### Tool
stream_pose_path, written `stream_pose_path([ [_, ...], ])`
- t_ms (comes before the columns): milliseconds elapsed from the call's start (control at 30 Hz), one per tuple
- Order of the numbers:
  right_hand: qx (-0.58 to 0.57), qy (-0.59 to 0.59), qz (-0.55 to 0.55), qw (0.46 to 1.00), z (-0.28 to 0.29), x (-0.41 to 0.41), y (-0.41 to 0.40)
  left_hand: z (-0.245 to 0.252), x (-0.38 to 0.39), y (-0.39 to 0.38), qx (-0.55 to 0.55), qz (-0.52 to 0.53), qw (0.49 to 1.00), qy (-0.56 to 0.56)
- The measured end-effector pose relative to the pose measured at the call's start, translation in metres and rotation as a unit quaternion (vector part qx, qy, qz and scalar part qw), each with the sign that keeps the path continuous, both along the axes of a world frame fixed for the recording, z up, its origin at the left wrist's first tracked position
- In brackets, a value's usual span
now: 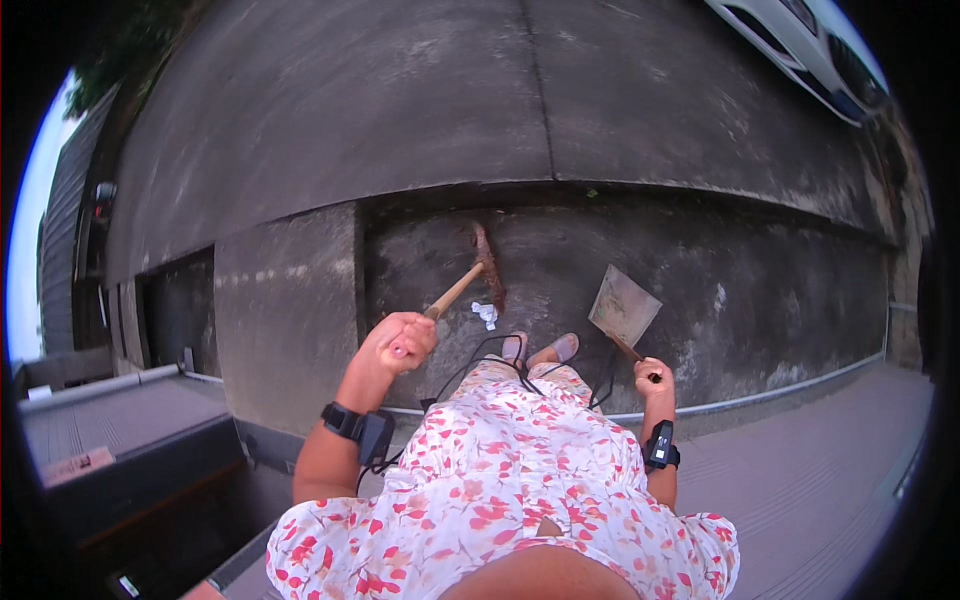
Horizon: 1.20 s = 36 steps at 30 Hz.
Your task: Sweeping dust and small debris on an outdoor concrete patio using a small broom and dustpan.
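Observation:
My left hand (pixel 400 343) grips the pale stick handle of a broom (pixel 456 291). Its reddish-brown bristle head (pixel 489 270) rests on the dark concrete floor, a little blurred. Beside the near end of the bristles lies a crumpled piece of white paper (pixel 486 313), in front of my feet. With my right hand (pixel 655 376) I hold a dustpan (pixel 625 306) by its long handle; its flat, square, dirt-marked pan is low over the floor. I cannot tell whether the pan touches the ground. The dustpan is apart from the broom and the paper.
A raised concrete edge (pixel 645 182) runs along the far side of this sunken strip. A concrete block or ramp (pixel 289 281) borders it on the left. Tiled paving (pixel 795 457) lies behind me at right. Black cables (pixel 459 382) hang around my legs. A white car (pixel 795 52) stands at upper right.

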State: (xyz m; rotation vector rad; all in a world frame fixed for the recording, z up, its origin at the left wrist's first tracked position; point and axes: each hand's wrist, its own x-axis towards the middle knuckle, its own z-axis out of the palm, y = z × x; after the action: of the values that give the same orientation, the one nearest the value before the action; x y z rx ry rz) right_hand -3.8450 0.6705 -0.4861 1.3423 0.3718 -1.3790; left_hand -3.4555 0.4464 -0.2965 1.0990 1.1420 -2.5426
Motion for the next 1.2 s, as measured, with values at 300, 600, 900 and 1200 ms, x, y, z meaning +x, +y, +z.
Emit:
stream_pose_path([
  [300, 0.016, -0.075, 0.103, 0.992, 0.040, 0.024, -0.103, 0.046, 0.074, 0.034, -0.168, -0.120, 0.969, -0.137],
  [600, 0.014, -0.102, 0.176, 0.979, 0.052, 0.029, -0.152, -0.005, 0.068, 0.071, -0.267, 0.010, 0.931, -0.250],
  [900, 0.044, -0.024, 0.274, 0.960, 0.055, -0.024, -0.142, -0.095, -0.047, 0.035, -0.115, 0.204, 0.808, -0.540],
  [1200, 0.036, -0.095, 0.355, 0.929, 0.044, -0.114, -0.119, -0.178, -0.061, 0.023, -0.174, 0.062, 0.876, -0.446],
])
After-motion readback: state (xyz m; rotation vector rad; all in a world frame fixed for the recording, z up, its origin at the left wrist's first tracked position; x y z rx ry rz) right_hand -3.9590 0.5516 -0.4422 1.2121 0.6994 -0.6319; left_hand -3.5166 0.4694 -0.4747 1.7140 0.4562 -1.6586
